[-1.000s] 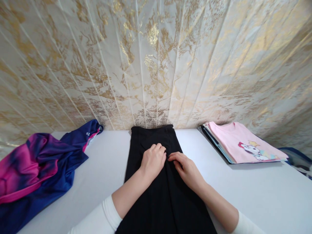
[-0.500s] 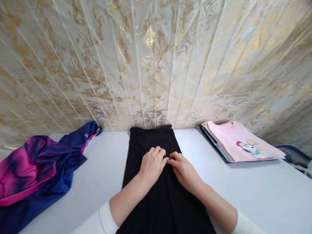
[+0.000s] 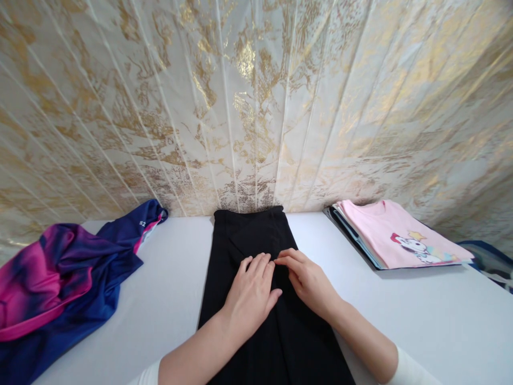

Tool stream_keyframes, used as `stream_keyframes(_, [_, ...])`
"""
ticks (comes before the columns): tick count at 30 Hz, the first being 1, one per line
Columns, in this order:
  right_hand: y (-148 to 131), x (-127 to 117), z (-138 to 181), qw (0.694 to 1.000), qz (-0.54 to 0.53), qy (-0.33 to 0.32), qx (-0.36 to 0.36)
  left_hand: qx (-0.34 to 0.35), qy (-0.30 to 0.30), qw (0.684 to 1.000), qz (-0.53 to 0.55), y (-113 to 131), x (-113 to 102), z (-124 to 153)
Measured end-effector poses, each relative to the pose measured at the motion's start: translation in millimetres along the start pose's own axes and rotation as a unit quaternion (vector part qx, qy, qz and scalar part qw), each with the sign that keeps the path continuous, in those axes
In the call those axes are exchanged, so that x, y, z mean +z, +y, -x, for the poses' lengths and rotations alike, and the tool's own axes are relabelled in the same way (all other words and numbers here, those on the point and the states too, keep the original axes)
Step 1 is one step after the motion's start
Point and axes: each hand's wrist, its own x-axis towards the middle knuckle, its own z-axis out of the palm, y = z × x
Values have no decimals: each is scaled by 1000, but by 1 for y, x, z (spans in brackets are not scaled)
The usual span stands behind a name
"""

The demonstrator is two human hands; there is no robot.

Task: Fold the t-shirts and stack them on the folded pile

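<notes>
A long black garment [image 3: 248,235] lies lengthwise on the white table [image 3: 168,289], running from the wall toward me. My left hand [image 3: 250,294] rests flat on its middle, fingers stretched out and together. My right hand [image 3: 306,280] lies beside it on the cloth, fingertips bent and touching the fabric near the left hand's fingertips; whether they pinch the fabric is unclear.
A crumpled blue and pink garment [image 3: 60,278] lies at the left. At the right sits a stack of folded clothes topped by a pink shirt with a cartoon print [image 3: 396,240]. A gold-veined white curtain [image 3: 256,107] hangs behind the table.
My left hand has uncurled from a loose fist and slid toward me, now lying flat on the black cloth. The right hand has stayed almost in place.
</notes>
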Motion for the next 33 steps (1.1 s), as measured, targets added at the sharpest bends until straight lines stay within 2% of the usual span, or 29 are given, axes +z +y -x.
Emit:
stream_keyframes(5, [0,-1,0,997,72,-30,0,5,-2,1000,-4,0,6,5])
stream_keyframes(10, [4,-6,-2,999,36,-16,10,31,13,999,-5,0,9,7])
stream_keyframes(17, [13,-24,-31,998,-16,35,47,40,-31,998,28,1,6,7])
stream_keyframes(19, [14,-15,-41,998,-14,26,55,34,-31,998,35,1,7,7])
stream_keyframes(22, [19,10,-52,999,23,-7,44,26,-33,998,44,3,8,7])
stream_keyframes(26, [35,36,-55,996,77,-39,30,36,-44,996,69,4,1,7])
stream_keyframes(30, [39,33,-52,998,52,-29,23,49,-5,994,93,-15,-13,9])
stream_keyframes(33, [17,20,-51,1000,11,-3,10,-1,49,995,85,-45,-15,16])
